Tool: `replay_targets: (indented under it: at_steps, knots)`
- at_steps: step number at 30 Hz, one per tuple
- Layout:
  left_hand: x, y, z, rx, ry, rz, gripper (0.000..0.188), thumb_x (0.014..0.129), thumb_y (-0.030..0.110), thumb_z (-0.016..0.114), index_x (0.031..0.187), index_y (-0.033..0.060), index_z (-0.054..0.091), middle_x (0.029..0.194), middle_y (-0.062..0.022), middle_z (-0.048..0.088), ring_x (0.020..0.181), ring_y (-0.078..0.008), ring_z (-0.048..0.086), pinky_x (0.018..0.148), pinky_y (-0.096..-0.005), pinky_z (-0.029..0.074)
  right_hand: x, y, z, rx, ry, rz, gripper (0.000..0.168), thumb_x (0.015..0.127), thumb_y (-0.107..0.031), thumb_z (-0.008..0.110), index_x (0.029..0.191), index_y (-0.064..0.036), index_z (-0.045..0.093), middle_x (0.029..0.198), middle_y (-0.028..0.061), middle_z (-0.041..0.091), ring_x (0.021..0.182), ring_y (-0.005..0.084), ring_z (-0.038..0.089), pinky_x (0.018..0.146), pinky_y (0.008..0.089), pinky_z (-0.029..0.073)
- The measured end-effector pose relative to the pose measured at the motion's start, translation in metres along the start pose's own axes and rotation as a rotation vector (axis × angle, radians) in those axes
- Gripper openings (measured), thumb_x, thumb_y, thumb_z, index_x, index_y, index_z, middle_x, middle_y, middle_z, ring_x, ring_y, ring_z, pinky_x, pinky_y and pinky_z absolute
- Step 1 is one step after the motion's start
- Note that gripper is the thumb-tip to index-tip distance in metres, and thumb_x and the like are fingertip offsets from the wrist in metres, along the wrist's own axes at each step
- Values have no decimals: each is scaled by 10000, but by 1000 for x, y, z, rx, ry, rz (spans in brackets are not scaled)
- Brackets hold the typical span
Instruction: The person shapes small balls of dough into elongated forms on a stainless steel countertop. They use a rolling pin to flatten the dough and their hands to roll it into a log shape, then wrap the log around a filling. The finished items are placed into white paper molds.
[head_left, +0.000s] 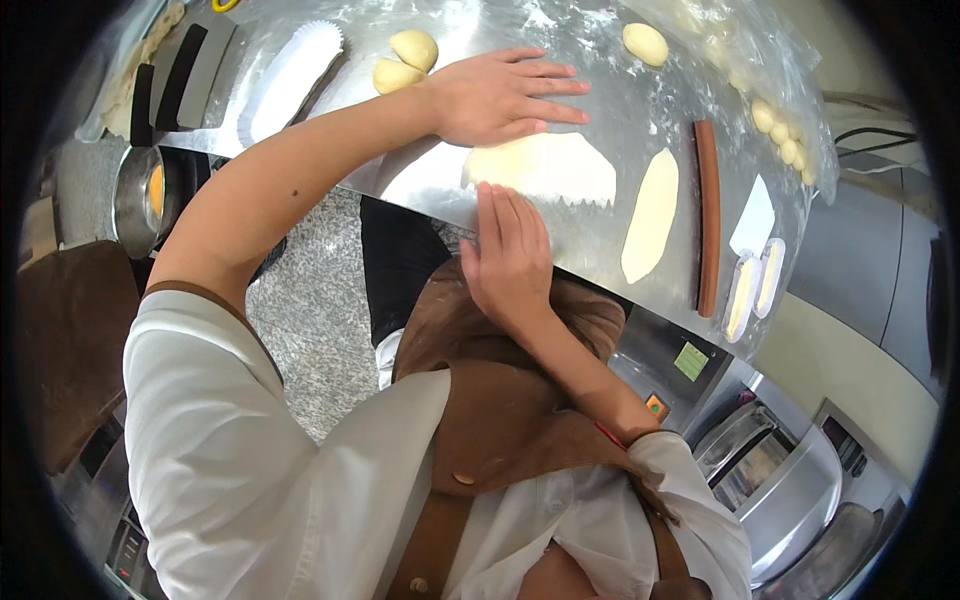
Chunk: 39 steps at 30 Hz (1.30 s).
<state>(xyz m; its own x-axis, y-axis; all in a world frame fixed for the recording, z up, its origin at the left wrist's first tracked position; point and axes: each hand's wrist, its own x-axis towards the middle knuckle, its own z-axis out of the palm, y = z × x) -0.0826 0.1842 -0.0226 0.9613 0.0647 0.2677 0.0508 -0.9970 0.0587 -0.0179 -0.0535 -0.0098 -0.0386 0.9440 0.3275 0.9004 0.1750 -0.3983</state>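
Observation:
My left hand (514, 97) lies palm down with its fingers spread over the far edge of a pale flattened dough sheet (555, 165) on the steel worktable (577, 232). My right hand (514, 259) is flat, fingers side by side, its fingertips at the sheet's near left edge. Neither hand grips anything. The sheet's near right edge is jagged. To its right lies a long oval piece of dough (650, 217), then a brown rolling pin (706, 217). Two dough balls (414, 49) sit behind my left wrist, and another dough ball (645, 43) is farther right.
On the right are a white scraper (752, 217) and two paper cases with dough strips (741, 300). Several dough balls (780, 139) lie beneath clear plastic sheeting (750, 45). Fluted paper liners (292, 82) and black-handled tools (180, 75) are on the left. A metal bowl (135, 202) stands below.

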Motion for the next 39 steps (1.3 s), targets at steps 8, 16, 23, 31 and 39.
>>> replay_targets:
  at_steps: [8,16,23,31,39]
  knots:
    - [1,0,1,-135,82,-131,499,1064,160,484,1562,164,461,1610,-55,464,1501,-241,407,1286,-446,280,46,40,-8,192,157,130,217,869,-72,726,1085,-56,700,1013,91,645,1007,290,617,918,415,417]
    - [-1,-2,7,-114,135,-115,456,1063,172,497,1516,119,504,1590,-59,492,1487,-247,430,1268,-451,311,68,44,6,191,166,199,171,811,-14,768,947,-65,678,941,73,632,916,287,618,858,417,413]
    - [-1,0,4,-118,143,-112,459,1060,182,504,1516,126,507,1588,-65,492,1480,-252,437,1267,-452,312,80,63,-2,223,207,327,99,968,-132,649,985,-34,649,903,112,615,909,289,609,815,414,433]
    - [2,1,-3,-152,124,-126,470,1046,134,517,1515,122,512,1569,-81,509,1456,-267,460,1244,-442,338,31,121,-92,657,302,805,358,1116,-278,484,833,-61,517,800,8,529,705,79,450,611,292,373]
    - [5,7,-16,-113,44,-157,528,958,44,513,1486,33,514,1573,-143,494,1461,-339,444,1237,-470,342,-76,182,-169,430,508,966,284,1051,-253,649,877,-38,582,724,-24,549,661,53,457,583,243,377]
